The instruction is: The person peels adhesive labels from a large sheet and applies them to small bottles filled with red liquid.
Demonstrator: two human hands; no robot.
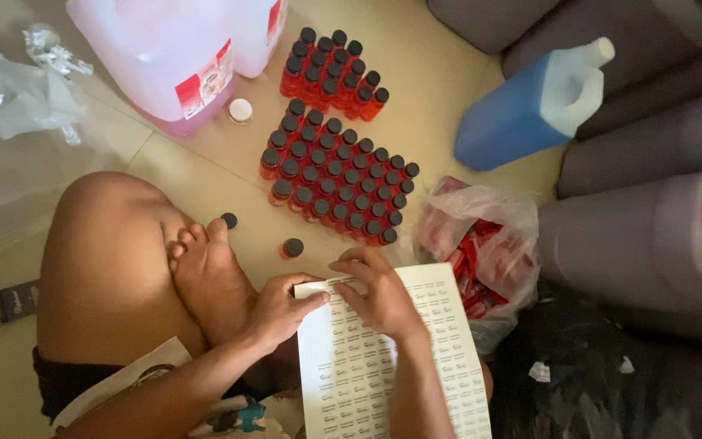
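Sheet: I see a white sticker sheet [383,358] lying over my lap, just below the red bottles. It has rows of small labels on it.
How it handles: I think it is very light, thin and bendy. It could crease or tear if I pull hard. The little stickers look fiddly to lift.
Where to hold: I judge the top edge and corner are best, with fingertips only.
Left hand: my left hand [279,310] pinches the top left corner of the sheet, thumb on top. The arm comes in low from the left, past my foot [209,276].
Right hand: my right hand [379,297] rests on the top of the sheet, fingers curled down on a label. I cannot tell if it has one lifted.
Bottles: many small red bottles [335,183] with black caps stand packed together on the floor. One bottle [292,247] stands alone near my hands.
Bag: a clear bag [481,244] of red things lies just right of the sheet.
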